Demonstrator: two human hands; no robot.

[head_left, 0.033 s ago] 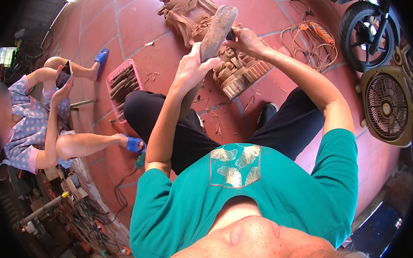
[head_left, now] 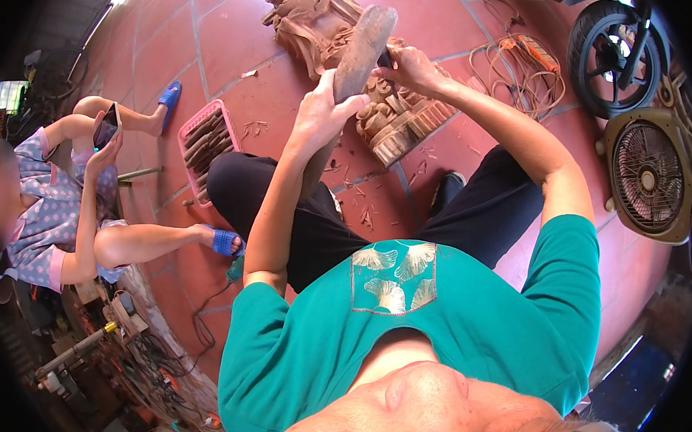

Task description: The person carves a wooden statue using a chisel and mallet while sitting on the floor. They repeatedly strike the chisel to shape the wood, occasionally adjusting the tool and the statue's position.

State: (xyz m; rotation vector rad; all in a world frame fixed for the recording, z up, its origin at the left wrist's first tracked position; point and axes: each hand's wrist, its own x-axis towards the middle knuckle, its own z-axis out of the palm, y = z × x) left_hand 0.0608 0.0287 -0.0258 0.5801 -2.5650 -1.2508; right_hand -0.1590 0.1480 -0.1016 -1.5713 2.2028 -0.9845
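The wooden mallet (head_left: pixel 360 48) stands in the upper middle of the frame, a long, worn brown club with a rounded top, tilted slightly to the right. Its lower part is hidden behind the left hand (head_left: pixel 320 117), which is clenched around the shaft, thumb side up, so the handle's end cannot be seen. Just right of the mallet's head, the right hand (head_left: pixel 407 67) is closed on a small dark tool (head_left: pixel 385 59); only a short stub of it shows between the fingers, and its tip is covered by the mallet and hand, so its kind is hard to tell. Both forearms rise from the lower part of the frame, the left one nearly straight up, the right one bent at the elbow and coming in from the right.

Below the hands lies a carved wooden block (head_left: pixel 402 117) with curled shapes on a stepped base, resting on the red tiled floor (head_left: pixel 230 46), partly hidden by the left hand. Above it, at the top middle, lies a carved wooden figure (head_left: pixel 305 18), its upper end cut off by the frame edge. A pink basket (head_left: pixel 187 133) of dark tools sits at the left of centre. Further left, a seated person holds a phone (head_left: pixel 105 127). A fan (head_left: pixel 649 173) stands at the right edge, with a wheel (head_left: pixel 617 50) above it and orange cable (head_left: pixel 526 69) beside that.
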